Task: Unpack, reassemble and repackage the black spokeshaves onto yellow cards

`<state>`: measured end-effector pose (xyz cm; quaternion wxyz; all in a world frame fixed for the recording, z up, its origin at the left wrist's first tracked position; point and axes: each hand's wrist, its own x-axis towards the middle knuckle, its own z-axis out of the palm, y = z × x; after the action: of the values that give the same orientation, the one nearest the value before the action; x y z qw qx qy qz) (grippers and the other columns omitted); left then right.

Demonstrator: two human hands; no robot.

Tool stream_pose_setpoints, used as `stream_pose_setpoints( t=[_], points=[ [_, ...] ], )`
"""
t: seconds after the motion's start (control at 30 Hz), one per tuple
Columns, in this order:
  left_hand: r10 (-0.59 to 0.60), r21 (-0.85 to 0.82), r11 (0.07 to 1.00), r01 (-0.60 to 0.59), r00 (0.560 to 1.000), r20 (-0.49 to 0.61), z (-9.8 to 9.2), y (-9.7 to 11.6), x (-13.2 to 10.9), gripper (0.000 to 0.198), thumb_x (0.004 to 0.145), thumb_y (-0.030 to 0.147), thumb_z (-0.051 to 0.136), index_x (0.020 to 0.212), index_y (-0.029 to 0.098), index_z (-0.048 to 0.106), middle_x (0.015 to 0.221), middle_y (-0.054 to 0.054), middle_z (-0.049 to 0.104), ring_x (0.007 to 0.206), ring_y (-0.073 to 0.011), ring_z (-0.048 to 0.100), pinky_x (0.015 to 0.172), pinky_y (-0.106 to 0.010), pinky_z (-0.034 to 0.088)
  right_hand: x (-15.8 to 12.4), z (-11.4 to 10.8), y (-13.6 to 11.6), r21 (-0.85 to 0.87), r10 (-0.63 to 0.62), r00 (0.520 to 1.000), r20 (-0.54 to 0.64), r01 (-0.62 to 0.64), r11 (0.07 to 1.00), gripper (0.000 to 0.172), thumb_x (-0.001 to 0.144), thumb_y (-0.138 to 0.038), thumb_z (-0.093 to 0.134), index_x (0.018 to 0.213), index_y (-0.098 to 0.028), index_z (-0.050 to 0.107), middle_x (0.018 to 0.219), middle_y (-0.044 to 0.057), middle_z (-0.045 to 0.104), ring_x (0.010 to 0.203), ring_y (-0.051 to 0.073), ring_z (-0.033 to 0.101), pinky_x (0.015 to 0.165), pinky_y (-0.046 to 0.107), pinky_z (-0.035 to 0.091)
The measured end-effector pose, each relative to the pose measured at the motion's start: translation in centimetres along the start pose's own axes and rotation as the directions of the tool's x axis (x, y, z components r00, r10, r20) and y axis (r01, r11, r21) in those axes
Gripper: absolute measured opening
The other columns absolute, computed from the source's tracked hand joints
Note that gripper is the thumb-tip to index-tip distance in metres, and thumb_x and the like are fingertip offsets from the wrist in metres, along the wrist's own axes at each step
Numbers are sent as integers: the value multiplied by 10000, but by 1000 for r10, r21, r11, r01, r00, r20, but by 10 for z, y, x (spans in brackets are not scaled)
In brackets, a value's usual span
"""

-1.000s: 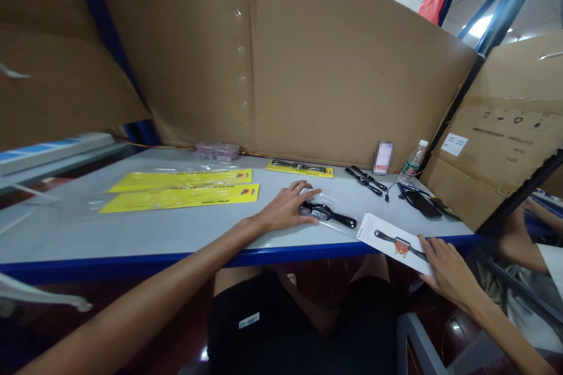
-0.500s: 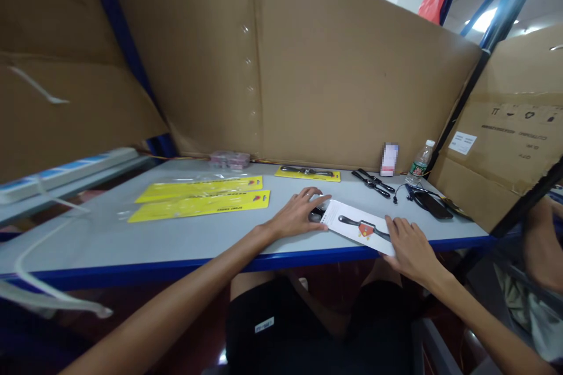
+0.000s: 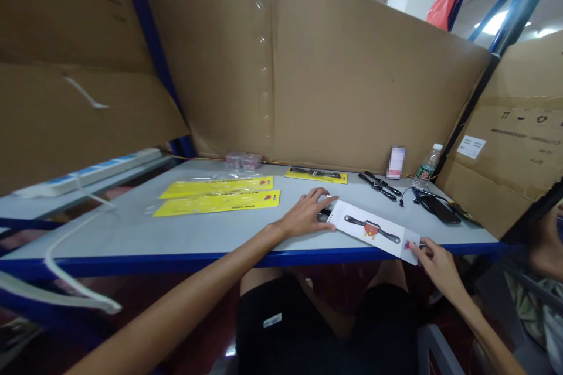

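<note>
A white printed card (image 3: 363, 218) with a picture of a spokeshave lies tilted across the table's front edge. My left hand (image 3: 308, 215) pinches its left end between thumb and fingers. A black handle-like piece (image 3: 324, 215) shows at that same end, mostly covered by the fingers; whether it lies under the card or in a sleeve with it, I cannot tell. At the card's right end, my right hand (image 3: 440, 269) is closed, thumb and fingers gripping the corner. Black spokeshaves (image 3: 379, 185) rest beyond the card.
Two yellow cards in clear sleeves (image 3: 220, 203) lie to the left on the grey table (image 3: 246, 237). Another yellow card (image 3: 292, 176) carries a spokeshave at the back. A bottle (image 3: 427, 170), a phone (image 3: 396, 163) and cables stand right. Cardboard walls (image 3: 334, 82) enclose the table.
My right hand has slid right along the card to its far end, uncovering more of the printed picture. My left hand keeps its grip. The view has shifted slightly.
</note>
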<state>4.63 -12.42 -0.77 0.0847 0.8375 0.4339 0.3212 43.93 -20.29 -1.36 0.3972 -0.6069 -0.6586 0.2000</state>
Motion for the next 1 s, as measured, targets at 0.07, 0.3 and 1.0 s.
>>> stream_pose_setpoints(
  t=[0.07,0.3,1.0],
  points=[
    [-54,-66,997,50,997,-55,0,2,-2,890,690,582,874,1468,307,540,1536,-150,447,1472,-402,338,1189,-584,292,5,8,0,107,32,999,31,-35,994,552,734,-771,661,685,-263,450,465,-67,441,440,137,413,478,274,313],
    [-464,-399,847,352,855,-231,8,-14,-10,929,779,306,797,1578,199,336,1404,-184,583,1306,-347,568,1105,-503,439,15,15,11,211,83,990,112,-106,972,602,720,-795,656,650,-269,371,419,-60,451,399,101,347,434,243,211],
    [-627,-821,500,275,769,-124,4,-18,-7,617,830,730,632,969,136,730,972,-125,775,989,-299,690,899,-385,509,37,61,-54,-255,-37,974,224,95,962,328,947,-534,412,770,-265,475,560,33,647,595,226,644,639,306,422]
  ],
)
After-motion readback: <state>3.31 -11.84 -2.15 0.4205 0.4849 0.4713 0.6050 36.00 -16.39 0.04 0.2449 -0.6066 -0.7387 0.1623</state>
